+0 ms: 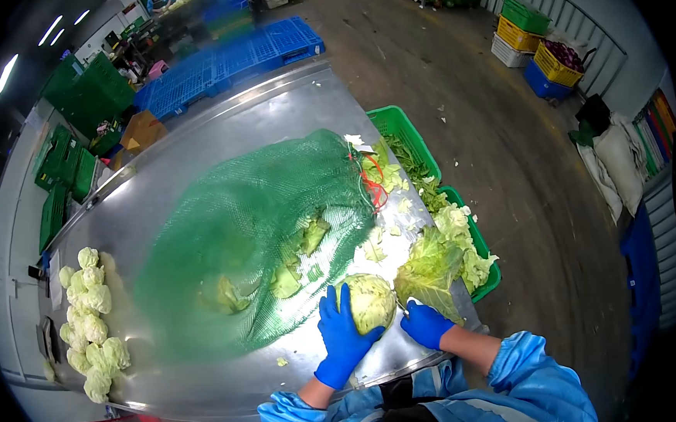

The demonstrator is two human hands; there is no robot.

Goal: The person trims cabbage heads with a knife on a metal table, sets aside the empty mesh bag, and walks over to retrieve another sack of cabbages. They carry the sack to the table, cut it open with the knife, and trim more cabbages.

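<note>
One view, head cam: blue-gloved L hand (346, 340) lies against the L side of a round, pale-green cabbage (371, 302), fingers spread over it, thumb along its near edge. Prob. so b/c a round head could roll on slick metal. Blue-gloved R hand (425, 326) is just beside the cabbage, fingers curled in, apparently pinching a small pale item (412, 303); can't tell what it is. The cabbage rests nr the close edge of the shiny grey metal surface (289, 104), presumably for easy reach w/ both arms bent. Broad green-yellow outer leaf (428, 266) lies R of it, nr the surface's edge.

Containers: big green mesh bag (233, 198) is spread flat-ish beyond the hands, red cord (370, 186) at its R end; leaf bits show at the mesh, can't tell if in or under. Off the R edge, near green plastic crate (492, 285) is heaped w/ loose pale leaves, likely set close so scraps drop straight in; far green plastic crate (430, 153) holds darker leafy bits. Pale cabbage heads (96, 329) are bunched at the L end, well apart from the hands. Far R, yellow plastic crate (554, 67) w/ purple produce (564, 54) sits atop a blue crate (545, 84).
</note>
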